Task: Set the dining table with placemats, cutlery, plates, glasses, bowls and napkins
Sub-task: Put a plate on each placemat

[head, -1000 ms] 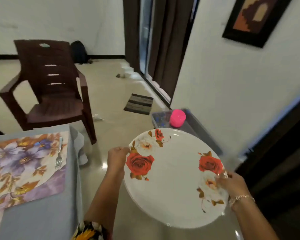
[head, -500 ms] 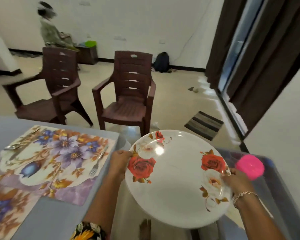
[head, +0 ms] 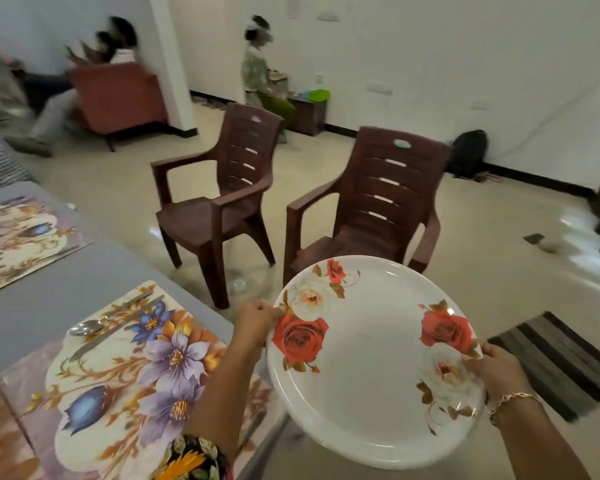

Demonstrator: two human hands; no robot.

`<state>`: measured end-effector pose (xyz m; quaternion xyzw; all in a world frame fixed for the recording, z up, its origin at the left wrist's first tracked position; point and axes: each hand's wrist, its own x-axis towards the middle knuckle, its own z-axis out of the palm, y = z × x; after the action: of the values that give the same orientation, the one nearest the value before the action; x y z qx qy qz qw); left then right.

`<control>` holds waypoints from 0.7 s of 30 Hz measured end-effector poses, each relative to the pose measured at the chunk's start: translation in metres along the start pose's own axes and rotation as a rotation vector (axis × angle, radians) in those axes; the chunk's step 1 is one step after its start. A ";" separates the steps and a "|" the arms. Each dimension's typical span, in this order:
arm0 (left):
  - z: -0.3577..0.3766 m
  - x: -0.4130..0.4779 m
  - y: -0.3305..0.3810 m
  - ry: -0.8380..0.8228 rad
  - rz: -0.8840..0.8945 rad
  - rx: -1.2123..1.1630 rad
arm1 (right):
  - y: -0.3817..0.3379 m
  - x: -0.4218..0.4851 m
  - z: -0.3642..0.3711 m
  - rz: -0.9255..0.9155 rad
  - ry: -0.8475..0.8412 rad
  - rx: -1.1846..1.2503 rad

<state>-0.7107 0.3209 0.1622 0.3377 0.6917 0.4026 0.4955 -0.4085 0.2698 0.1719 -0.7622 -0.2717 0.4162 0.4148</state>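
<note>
Grey counter at left, head view: plate carried in beside it, not yet set down.
Left hand and right hand pinched opposite rims of the rose-printed plate, held over the floor just off the counter edge. Judgement: keep it level and lower it onto the middle of the floral placemat, clear of the spoon and knife. No legible writing; the chair badge was unreadable.

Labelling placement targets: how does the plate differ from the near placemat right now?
The plate is round and white with red and white roses; the near placemat is rectangular with purple and blue flowers. The plate is held in the air by the left hand and right hand; the placemat lies flat on the table, bearing a spoon. Both are floral.
</note>
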 end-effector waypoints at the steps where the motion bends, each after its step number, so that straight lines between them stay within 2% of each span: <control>1: 0.001 0.011 0.002 0.025 -0.010 -0.027 | -0.009 0.018 0.010 -0.012 -0.034 -0.012; 4: -0.001 0.043 0.003 0.167 -0.021 -0.053 | -0.036 0.072 0.048 -0.047 -0.111 -0.080; 8: -0.010 0.077 0.004 0.377 -0.054 -0.085 | -0.077 0.134 0.108 -0.116 -0.335 -0.182; 11: -0.016 0.087 0.008 0.599 -0.063 -0.127 | -0.107 0.166 0.147 -0.155 -0.523 -0.251; 15: -0.022 0.077 0.006 0.809 -0.119 -0.183 | -0.133 0.188 0.198 -0.179 -0.777 -0.349; 21: -0.035 0.045 -0.030 1.035 -0.250 -0.353 | -0.139 0.184 0.285 -0.256 -1.029 -0.542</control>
<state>-0.7588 0.3384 0.1236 -0.0764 0.8015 0.5637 0.1844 -0.5697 0.5963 0.1278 -0.5024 -0.6242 0.5945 0.0675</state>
